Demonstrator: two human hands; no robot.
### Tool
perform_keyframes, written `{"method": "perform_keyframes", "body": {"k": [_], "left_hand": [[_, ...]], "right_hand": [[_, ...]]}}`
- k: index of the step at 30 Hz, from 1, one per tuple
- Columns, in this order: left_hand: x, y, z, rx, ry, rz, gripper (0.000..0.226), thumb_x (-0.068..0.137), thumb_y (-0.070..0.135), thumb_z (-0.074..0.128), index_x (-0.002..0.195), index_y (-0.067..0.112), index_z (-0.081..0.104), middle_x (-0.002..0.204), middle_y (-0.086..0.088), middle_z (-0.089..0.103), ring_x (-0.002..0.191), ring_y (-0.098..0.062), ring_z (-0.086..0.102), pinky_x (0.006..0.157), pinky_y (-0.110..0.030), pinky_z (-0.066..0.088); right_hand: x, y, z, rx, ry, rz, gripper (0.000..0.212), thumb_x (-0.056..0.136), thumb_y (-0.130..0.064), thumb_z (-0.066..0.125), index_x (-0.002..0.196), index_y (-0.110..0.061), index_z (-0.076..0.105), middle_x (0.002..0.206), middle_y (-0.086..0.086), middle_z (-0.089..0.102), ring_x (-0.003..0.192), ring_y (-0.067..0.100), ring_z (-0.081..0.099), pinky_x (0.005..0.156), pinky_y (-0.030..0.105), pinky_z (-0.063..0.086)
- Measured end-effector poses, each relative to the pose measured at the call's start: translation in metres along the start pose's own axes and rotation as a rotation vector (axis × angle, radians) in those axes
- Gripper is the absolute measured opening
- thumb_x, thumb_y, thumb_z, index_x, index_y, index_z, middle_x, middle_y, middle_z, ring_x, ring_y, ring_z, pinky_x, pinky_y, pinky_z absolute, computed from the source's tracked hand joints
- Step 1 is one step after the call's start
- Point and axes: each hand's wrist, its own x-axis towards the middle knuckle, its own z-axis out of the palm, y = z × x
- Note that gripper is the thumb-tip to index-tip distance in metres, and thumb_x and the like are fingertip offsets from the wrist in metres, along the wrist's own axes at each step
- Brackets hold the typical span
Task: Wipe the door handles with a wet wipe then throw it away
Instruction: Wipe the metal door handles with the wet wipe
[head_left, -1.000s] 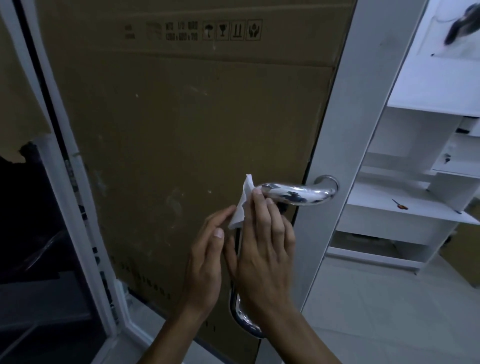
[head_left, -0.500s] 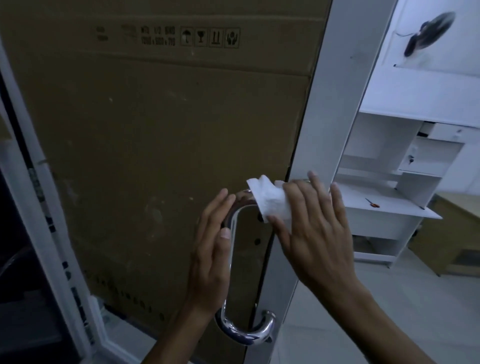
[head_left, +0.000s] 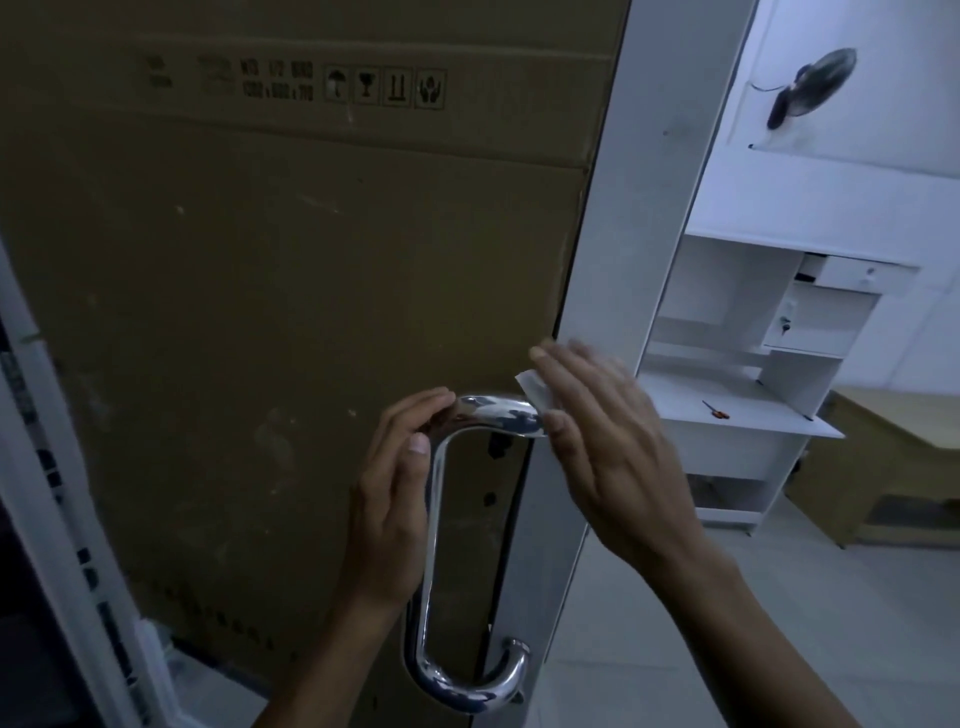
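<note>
The wet wipe (head_left: 535, 391) is a small white fold pressed against the upper arm of the door handle (head_left: 434, 525), close to where that arm meets the door frame (head_left: 618, 260); only its corner shows, the remainder lying under the right hand (head_left: 608, 441). That hand is blurred, its fingers laid fairly straight over the wipe and the top of the handle, with the thumb below the bar so that the wipe is pinched between thumb and fingers. The handle is a polished chrome loop shaped like a long D: a short horizontal arm at the top, a tall upright bar, and a curved lower end that turns back into the white frame. The left hand (head_left: 395, 493) sits at the upper bend of the handle, fingertips curled lightly over the corner of the bar and the thumb resting along the upright just beneath, holding nothing else. Behind the handle, through the door's pane, stands a large brown cardboard box (head_left: 270, 291) printed with handling symbols near its top. To the right of the frame, a lighter room opens up with a white shelf unit (head_left: 737, 364), a small screwdriver (head_left: 716, 409) with an orange grip lying on its ledge, a wall fan (head_left: 810, 85) mounted high up, and a wooden cabinet (head_left: 893, 467) at the far right.
</note>
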Motion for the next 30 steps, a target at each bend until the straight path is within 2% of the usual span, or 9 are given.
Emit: {"method": "perform_keyframes", "body": {"k": [2,5,8,12,15,18,21,24,30], "left_hand": [[0.0,-0.001,0.001,0.002,0.0,-0.01,0.042,0.097,0.03,0.03,0.122,0.015,0.058,0.125,0.012,0.058,0.121,-0.007,0.052,0.097,-0.013,0.039],[0.0,-0.003,0.0,0.01,-0.008,-0.015,0.042,0.097,0.032,0.029,0.123,0.016,0.058,0.126,0.011,0.058,0.121,-0.007,0.052,0.097,-0.014,0.04],[0.0,-0.003,-0.001,0.001,-0.023,-0.016,0.042,0.097,0.031,0.029,0.123,0.017,0.058,0.127,0.011,0.058,0.122,-0.007,0.052,0.098,-0.014,0.04],[0.003,-0.001,-0.006,-0.051,-0.046,-0.028,0.042,0.097,0.03,0.03,0.121,0.015,0.061,0.126,0.01,0.061,0.123,-0.009,0.053,0.099,-0.016,0.039],[0.005,0.002,-0.013,-0.087,-0.071,-0.06,0.044,0.097,0.03,0.028,0.119,0.014,0.063,0.123,0.008,0.064,0.122,-0.012,0.055,0.1,-0.018,0.041],[0.008,0.001,-0.018,-0.145,-0.09,-0.104,0.046,0.097,0.034,0.028,0.121,0.014,0.062,0.122,0.005,0.066,0.121,-0.014,0.057,0.101,-0.025,0.043],[0.01,-0.002,-0.02,-0.204,-0.044,-0.151,0.046,0.096,0.038,0.029,0.12,0.016,0.062,0.122,-0.002,0.066,0.121,-0.021,0.057,0.102,-0.037,0.043],[0.01,-0.006,-0.022,-0.23,0.032,-0.181,0.044,0.095,0.041,0.03,0.117,0.021,0.063,0.122,-0.003,0.065,0.119,-0.021,0.058,0.1,-0.038,0.043],[0.005,-0.017,-0.031,-0.262,0.137,-0.231,0.04,0.093,0.044,0.033,0.108,0.03,0.068,0.118,-0.005,0.066,0.113,-0.022,0.059,0.1,-0.044,0.043]], "right_hand": [[0.003,0.001,0.009,0.024,-0.026,-0.055,0.052,0.105,-0.041,0.02,0.127,-0.014,0.058,0.126,0.002,0.062,0.12,0.013,0.052,0.111,0.041,0.034],[0.002,0.014,0.015,0.122,0.051,-0.07,0.054,0.105,-0.043,0.017,0.11,-0.012,0.061,0.106,0.003,0.062,0.1,0.013,0.054,0.095,0.037,0.044],[-0.003,0.025,0.022,0.161,0.119,-0.095,0.055,0.104,-0.048,0.016,0.112,-0.012,0.057,0.11,0.004,0.059,0.108,0.016,0.053,0.096,0.038,0.044],[-0.011,0.016,0.045,0.169,0.265,-0.011,0.053,0.101,-0.054,0.02,0.122,-0.013,0.046,0.122,0.005,0.047,0.122,0.022,0.045,0.101,0.052,0.041],[-0.013,-0.002,0.056,0.042,0.296,-0.005,0.051,0.1,-0.054,0.028,0.126,-0.013,0.042,0.125,0.008,0.043,0.126,0.026,0.042,0.107,0.052,0.036],[-0.008,-0.02,0.051,-0.216,0.22,-0.038,0.047,0.098,-0.052,0.036,0.125,-0.014,0.046,0.121,0.008,0.051,0.116,0.027,0.049,0.105,0.044,0.035],[0.005,-0.041,0.042,-0.386,0.134,-0.068,0.048,0.098,-0.053,0.039,0.111,-0.011,0.057,0.102,0.01,0.061,0.093,0.027,0.055,0.088,0.04,0.039],[0.02,-0.059,0.042,-0.512,0.051,-0.102,0.042,0.099,-0.05,0.039,0.093,-0.012,0.058,0.086,0.008,0.056,0.076,0.025,0.051,0.073,0.038,0.038],[0.035,-0.084,0.057,-0.705,-0.167,-0.249,0.028,0.097,-0.03,0.042,0.079,-0.017,0.059,0.074,0.006,0.055,0.069,0.023,0.046,0.069,0.037,0.036]]}}
